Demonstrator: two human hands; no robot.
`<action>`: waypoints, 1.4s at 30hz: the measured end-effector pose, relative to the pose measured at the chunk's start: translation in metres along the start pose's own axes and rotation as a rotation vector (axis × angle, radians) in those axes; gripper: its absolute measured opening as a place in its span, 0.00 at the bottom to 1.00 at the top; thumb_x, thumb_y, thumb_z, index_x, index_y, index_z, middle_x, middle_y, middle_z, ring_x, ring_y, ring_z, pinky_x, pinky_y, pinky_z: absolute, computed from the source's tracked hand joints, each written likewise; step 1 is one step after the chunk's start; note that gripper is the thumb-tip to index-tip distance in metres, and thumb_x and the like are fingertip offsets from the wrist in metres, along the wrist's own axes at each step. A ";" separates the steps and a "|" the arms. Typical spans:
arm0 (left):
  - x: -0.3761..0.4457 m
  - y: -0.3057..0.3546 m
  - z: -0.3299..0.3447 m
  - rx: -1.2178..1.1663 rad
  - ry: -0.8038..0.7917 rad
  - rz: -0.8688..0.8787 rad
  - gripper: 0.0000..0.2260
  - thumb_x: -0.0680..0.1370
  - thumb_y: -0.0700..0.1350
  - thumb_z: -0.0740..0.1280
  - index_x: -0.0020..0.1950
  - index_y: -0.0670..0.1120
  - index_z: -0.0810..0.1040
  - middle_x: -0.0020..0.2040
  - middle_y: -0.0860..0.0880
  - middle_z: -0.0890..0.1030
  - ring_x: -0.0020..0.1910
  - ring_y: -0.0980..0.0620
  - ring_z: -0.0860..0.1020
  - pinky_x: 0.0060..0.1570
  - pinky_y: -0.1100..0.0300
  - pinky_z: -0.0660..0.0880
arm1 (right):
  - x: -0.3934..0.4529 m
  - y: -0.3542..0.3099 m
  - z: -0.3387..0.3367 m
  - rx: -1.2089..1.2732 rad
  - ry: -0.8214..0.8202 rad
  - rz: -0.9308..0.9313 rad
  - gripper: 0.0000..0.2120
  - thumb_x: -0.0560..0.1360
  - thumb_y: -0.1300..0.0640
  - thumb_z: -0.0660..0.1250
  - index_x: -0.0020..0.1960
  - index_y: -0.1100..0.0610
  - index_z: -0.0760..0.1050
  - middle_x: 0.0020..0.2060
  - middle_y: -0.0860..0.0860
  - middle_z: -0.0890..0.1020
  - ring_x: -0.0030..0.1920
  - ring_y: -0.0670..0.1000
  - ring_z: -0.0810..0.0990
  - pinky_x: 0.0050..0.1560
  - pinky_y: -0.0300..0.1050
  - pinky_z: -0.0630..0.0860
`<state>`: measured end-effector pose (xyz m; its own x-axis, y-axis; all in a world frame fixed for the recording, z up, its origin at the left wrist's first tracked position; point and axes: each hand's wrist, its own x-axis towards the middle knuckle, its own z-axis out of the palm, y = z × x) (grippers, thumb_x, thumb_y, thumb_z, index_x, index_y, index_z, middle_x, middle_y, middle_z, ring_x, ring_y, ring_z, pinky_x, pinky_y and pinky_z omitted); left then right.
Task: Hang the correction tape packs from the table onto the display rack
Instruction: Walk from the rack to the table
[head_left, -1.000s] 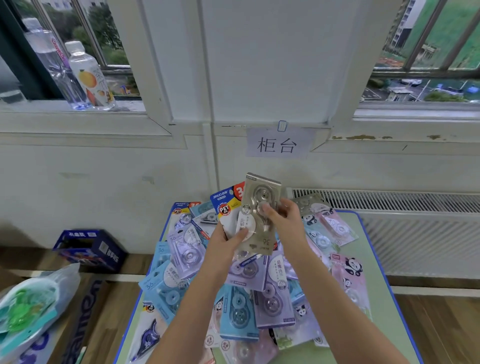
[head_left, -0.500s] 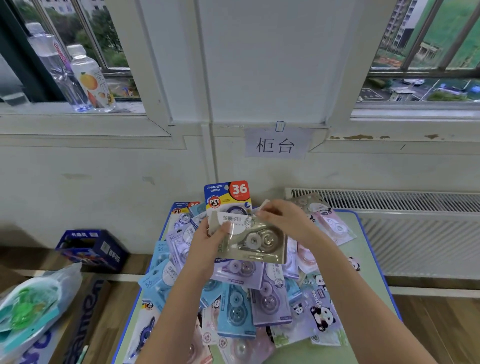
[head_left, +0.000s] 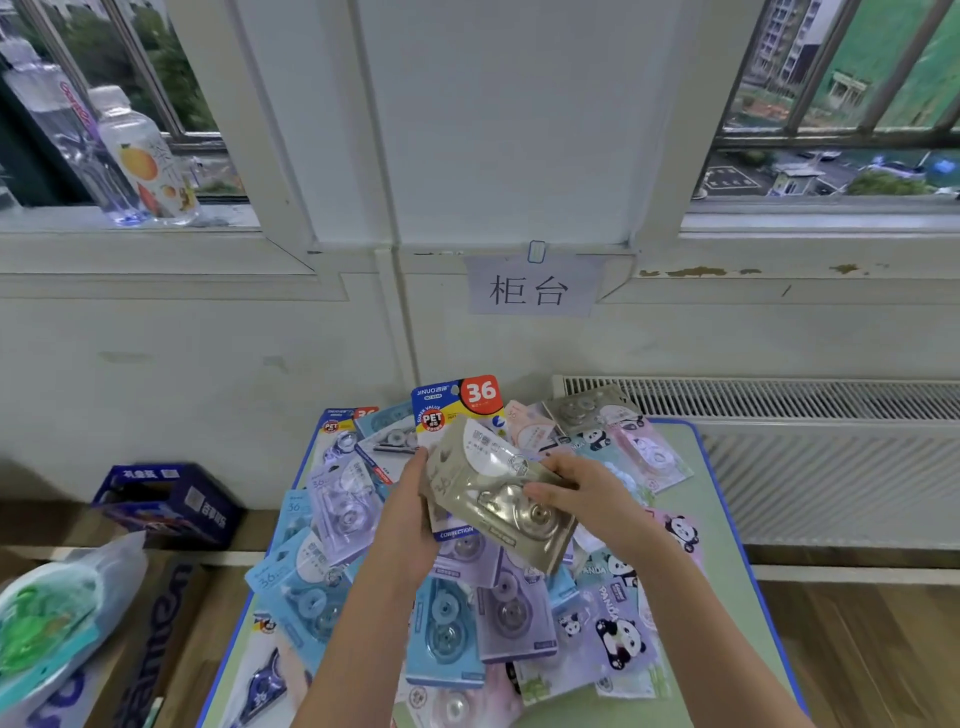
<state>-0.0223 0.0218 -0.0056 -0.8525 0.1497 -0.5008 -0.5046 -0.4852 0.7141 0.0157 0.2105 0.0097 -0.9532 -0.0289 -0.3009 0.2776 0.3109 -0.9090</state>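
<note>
- Holding one beige correction tape pack (head_left: 498, 499) above the heaped packs (head_left: 467, 613) on the table (head_left: 722, 519), both hands share it.
- Left hand (head_left: 413, 525) grips its left edge; right hand (head_left: 582, 493) pinches its right side.
- Its long axis slants from far left to near right.
- No display rack is in view, so which way it lies cannot be told.

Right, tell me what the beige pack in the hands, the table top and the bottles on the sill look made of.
Beige correction tape pack: seemingly printed card under a clear glossy plastic blister, which catches highlights over the round reels. Table: smooth matte pale green top, probably laminate or plastic, with a blue edge band. Bottles: clear plastic, going by the see-through walls and printed labels.
</note>
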 end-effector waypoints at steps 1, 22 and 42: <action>0.001 -0.001 0.001 -0.007 -0.004 -0.016 0.12 0.83 0.50 0.57 0.50 0.49 0.79 0.42 0.48 0.82 0.38 0.52 0.79 0.39 0.57 0.76 | -0.003 0.001 -0.001 0.054 0.020 -0.002 0.04 0.74 0.58 0.70 0.43 0.55 0.76 0.34 0.48 0.79 0.36 0.47 0.77 0.40 0.41 0.72; -0.083 -0.002 0.066 0.685 -0.438 0.606 0.13 0.83 0.48 0.57 0.39 0.50 0.73 0.37 0.51 0.74 0.35 0.62 0.71 0.42 0.61 0.68 | -0.171 -0.003 0.032 0.821 1.212 -0.266 0.09 0.80 0.64 0.59 0.46 0.57 0.77 0.33 0.47 0.83 0.33 0.44 0.81 0.34 0.37 0.78; -0.439 -0.241 0.194 0.536 -1.480 0.251 0.16 0.82 0.50 0.58 0.37 0.45 0.70 0.34 0.44 0.77 0.36 0.48 0.75 0.35 0.55 0.69 | -0.599 0.033 0.079 0.580 2.318 -0.384 0.08 0.79 0.61 0.61 0.52 0.54 0.79 0.46 0.49 0.85 0.46 0.46 0.83 0.44 0.37 0.80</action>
<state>0.4469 0.2397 0.1371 -0.1309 0.9387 0.3188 -0.0524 -0.3277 0.9433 0.6058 0.1626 0.1369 0.6187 0.7753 0.1272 -0.2586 0.3538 -0.8989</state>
